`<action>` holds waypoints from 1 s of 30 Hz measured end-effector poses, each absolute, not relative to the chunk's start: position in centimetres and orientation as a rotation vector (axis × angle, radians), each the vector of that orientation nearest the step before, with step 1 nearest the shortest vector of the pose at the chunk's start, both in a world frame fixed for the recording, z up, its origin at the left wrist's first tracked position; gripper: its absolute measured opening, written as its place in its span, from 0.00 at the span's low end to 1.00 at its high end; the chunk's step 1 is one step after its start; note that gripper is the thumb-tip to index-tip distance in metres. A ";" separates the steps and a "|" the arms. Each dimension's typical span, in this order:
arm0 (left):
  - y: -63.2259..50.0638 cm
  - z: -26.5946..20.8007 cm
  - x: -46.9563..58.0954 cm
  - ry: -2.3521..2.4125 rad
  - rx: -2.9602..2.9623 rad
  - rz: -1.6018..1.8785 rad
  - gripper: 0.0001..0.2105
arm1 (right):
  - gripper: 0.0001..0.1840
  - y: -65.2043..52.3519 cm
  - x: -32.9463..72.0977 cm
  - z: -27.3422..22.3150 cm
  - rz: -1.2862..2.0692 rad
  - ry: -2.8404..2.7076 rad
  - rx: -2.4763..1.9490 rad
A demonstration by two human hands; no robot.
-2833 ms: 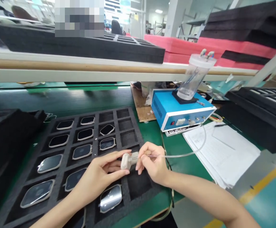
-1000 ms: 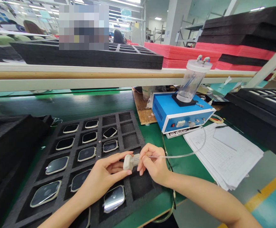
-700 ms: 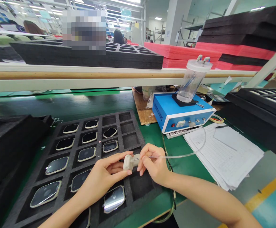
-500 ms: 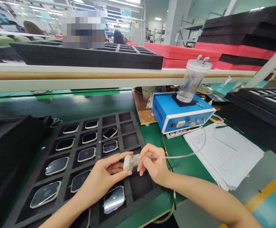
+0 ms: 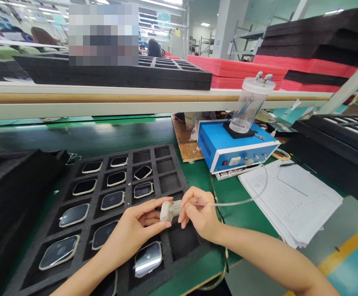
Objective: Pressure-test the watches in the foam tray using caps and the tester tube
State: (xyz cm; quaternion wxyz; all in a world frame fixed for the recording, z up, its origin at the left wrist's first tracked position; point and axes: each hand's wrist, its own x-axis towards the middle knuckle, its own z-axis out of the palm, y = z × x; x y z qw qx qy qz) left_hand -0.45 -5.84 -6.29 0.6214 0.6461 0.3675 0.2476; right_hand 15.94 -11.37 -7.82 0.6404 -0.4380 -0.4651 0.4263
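My left hand (image 5: 142,224) pinches a small pale beige part (image 5: 166,211) between thumb and fingers. It has a rounded block at one end and a narrower neck; its exact kind is unclear. In my right hand (image 5: 200,211), closed fingers grip the end of a clear thin tube (image 5: 234,203), its thin metallic tip against the part's neck. The tube runs to a blue control box (image 5: 237,144). Below both hands lies a black foam tray (image 5: 129,213) with compartments, several holding smartwatch bodies (image 5: 59,253) with dark glossy faces. My left forearm hides some of them.
A clear lidded cylinder (image 5: 250,107) stands on the box. Papers (image 5: 290,197) with a pen lie at right. Black foam (image 5: 9,197) is stacked at left. A white shelf edge (image 5: 105,110) crosses behind, bearing foam trays. A person with a blurred face is beyond it.
Both hands, the beige part and the tube look the same. Beyond the shelf, the blurred patch over the person is larger and slightly further left.
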 end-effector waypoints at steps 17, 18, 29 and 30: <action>-5.8 -6.3 -0.6 0.850 1.498 0.547 0.21 | 0.02 -11.4 15.9 -7.8 0.985 -1.062 -1.001; -5.8 -6.3 -0.5 0.852 1.500 0.544 0.21 | 0.02 -11.4 15.9 -7.8 0.988 -1.059 -1.001; -5.9 -6.2 -0.5 0.853 1.483 0.535 0.22 | 0.02 -11.4 15.9 -7.9 0.980 -1.064 -0.988; -5.9 -6.2 -0.5 0.855 1.485 0.532 0.22 | 0.02 -11.4 15.9 -7.9 0.978 -1.063 -0.987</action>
